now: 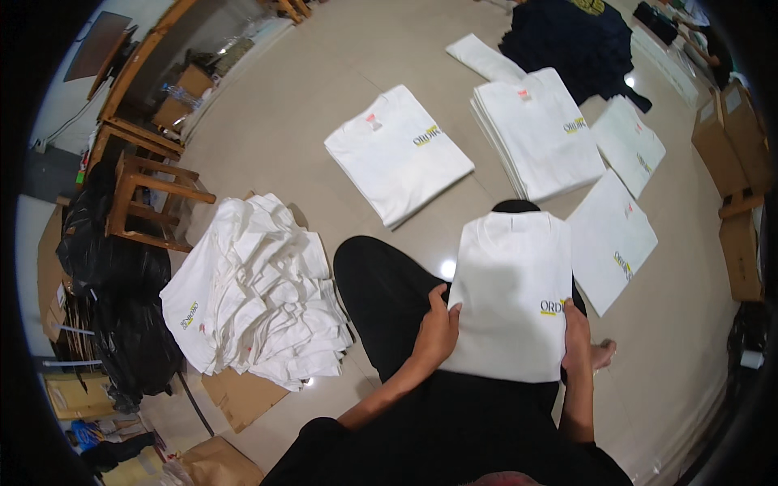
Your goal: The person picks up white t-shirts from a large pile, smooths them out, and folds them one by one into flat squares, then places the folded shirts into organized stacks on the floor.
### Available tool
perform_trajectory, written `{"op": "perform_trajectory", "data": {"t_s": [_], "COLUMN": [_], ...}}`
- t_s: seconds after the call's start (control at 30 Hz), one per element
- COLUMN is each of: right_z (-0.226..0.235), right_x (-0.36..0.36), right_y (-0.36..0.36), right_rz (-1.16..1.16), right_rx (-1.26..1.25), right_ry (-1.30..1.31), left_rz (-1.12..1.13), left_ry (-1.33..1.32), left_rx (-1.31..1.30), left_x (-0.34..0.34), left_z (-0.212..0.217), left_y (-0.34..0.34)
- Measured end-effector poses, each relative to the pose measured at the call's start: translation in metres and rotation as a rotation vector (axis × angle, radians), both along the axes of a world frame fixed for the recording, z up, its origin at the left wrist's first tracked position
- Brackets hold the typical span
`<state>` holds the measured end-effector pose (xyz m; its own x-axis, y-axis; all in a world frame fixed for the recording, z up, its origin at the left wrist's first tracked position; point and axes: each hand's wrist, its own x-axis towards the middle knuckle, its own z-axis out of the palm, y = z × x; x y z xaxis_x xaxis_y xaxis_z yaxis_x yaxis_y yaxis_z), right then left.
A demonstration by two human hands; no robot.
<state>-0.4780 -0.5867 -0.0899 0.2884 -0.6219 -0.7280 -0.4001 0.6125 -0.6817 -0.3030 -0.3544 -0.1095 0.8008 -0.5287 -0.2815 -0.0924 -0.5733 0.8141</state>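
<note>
We see a pale beige tiled floor (275,130) filling most of the frame, with small glints of overhead light near the centre and upper right. At the upper left stand wooden chairs (146,194) and a wooden frame (138,65) against a light wall. Black bags (113,283) pile at the left edge. Cardboard boxes (741,162) line the right edge, and more cardboard (239,397) lies lower left.

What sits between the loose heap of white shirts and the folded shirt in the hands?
In the head view, the person's black-trousered left leg lies between the heap and the folded white shirt; left hand grips that shirt's near edge.
</note>
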Motion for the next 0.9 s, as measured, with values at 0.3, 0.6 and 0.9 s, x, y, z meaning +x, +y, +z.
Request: {"op": "perform_trajectory", "data": {"t_s": [0.3,0.6,0.9], "right_z": [-0.006,0.004,0.128], "right_x": [-0.016,-0.040,0.002], "right_y": [0.013,0.031,-0.031], "right_rz": [-0.047,0.155,-0.004], "right_rx": [-0.063,-0.223,-0.194], "right_ry": [-0.123,-0.050,-0.511], "left_rz": [0.084,-0.040,0.042], "left_ry": [0.197,0.440,0.772], "left_rx": [0.009,0.111,-0.479], "left_x": [0.015,0.025,0.077], "left_z": [-0.004,-0.004,0.110], "left_y": [0.011,0.009,-0.039]}}
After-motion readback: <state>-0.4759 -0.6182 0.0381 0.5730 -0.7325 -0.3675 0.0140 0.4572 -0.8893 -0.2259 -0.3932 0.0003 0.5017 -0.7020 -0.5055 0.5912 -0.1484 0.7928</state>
